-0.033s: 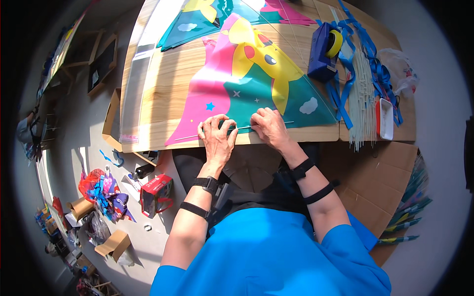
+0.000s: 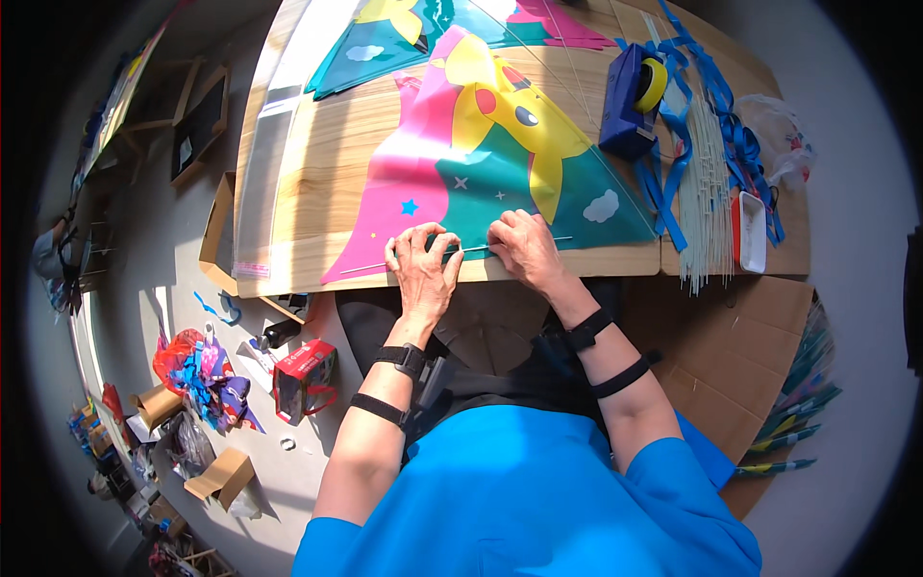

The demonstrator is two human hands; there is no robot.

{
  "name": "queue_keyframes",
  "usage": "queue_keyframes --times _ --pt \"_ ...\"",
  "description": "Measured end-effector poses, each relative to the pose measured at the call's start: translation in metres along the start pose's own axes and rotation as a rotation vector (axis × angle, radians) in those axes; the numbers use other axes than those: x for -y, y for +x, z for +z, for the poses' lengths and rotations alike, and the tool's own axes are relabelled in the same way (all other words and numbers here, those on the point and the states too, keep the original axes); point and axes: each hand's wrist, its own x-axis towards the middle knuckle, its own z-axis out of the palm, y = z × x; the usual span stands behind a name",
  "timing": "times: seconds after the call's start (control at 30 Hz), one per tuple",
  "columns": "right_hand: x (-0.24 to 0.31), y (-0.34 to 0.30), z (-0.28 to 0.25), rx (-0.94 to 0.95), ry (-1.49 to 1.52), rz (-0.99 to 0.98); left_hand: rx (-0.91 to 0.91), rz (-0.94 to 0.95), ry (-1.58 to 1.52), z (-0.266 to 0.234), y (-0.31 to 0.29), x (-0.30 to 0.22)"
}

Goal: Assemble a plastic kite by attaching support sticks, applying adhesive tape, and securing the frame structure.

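Note:
A kite sheet [image 2: 490, 178] in pink and green, with a yellow cartoon figure, lies on the wooden table [image 2: 327, 173] in front of me. Along its near edge runs a thin white rod [image 2: 474, 249], roughly parallel to the table edge. My left hand [image 2: 421, 269] pinches the rod left of its middle, fingers bent and thumb toward the right. A short way to the right, my right hand [image 2: 531, 252] is closed on the same rod, its fingers curled over the sheet. The fingers hide parts of the rod; both its ends stick out past my hands.
More kite sheets [image 2: 354, 69] lie farther back. On the right are a blue tape dispenser [image 2: 623, 111] with yellow tape, blue ribbons [image 2: 670, 216], a bundle of white rods [image 2: 709, 188] and a red-and-white tray [image 2: 752, 234]. Cardboard [image 2: 716, 356] is beside me; a red box [image 2: 306, 368] stands on the floor.

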Motion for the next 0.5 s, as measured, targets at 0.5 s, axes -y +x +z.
queue_keyframes --times 0.5 --pt "0.001 0.002 -0.003 0.045 -0.032 0.008 0.061 -0.001 -0.043 -0.009 0.002 0.005"
